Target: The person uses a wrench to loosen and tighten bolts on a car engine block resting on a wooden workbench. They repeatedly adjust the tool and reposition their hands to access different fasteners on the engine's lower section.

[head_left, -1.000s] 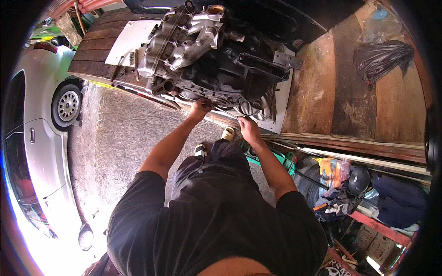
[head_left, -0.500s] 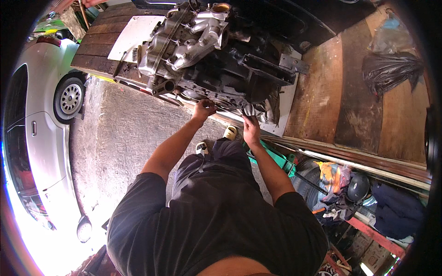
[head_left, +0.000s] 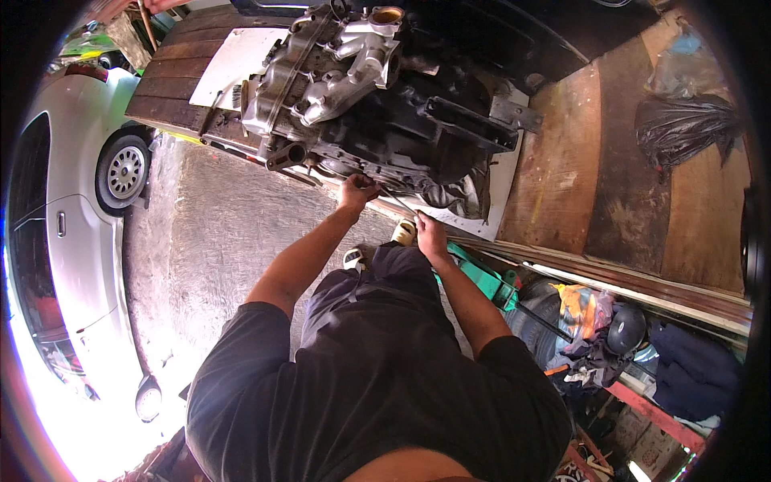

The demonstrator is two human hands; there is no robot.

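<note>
An engine [head_left: 377, 112] with a silver upper casing and a black block lies on the bench in front of me. At its near edge my left hand [head_left: 358, 193] is closed, its fingertips pinched at the end of a slim metal bar-shaped tool [head_left: 399, 201]. My right hand [head_left: 432, 234] grips the other end of this tool, a little nearer to me and to the right. The tool slants between both hands; its exact kind is too small to make out. A grey crumpled cloth [head_left: 458, 199] lies just beyond my right hand, against the engine.
A white board [head_left: 502, 193] lies under the engine. Brown planks [head_left: 554, 161] with a black plastic bag [head_left: 683, 128] extend right. A brush [head_left: 238, 96] sits left of the engine. A silver car [head_left: 80, 241] stands at the left; a green jack [head_left: 478, 277] is below the bench.
My right hand has moved slightly left and toward me, and the slim tool now shows between my hands. My left hand stays at nearly the same spot by the engine.
</note>
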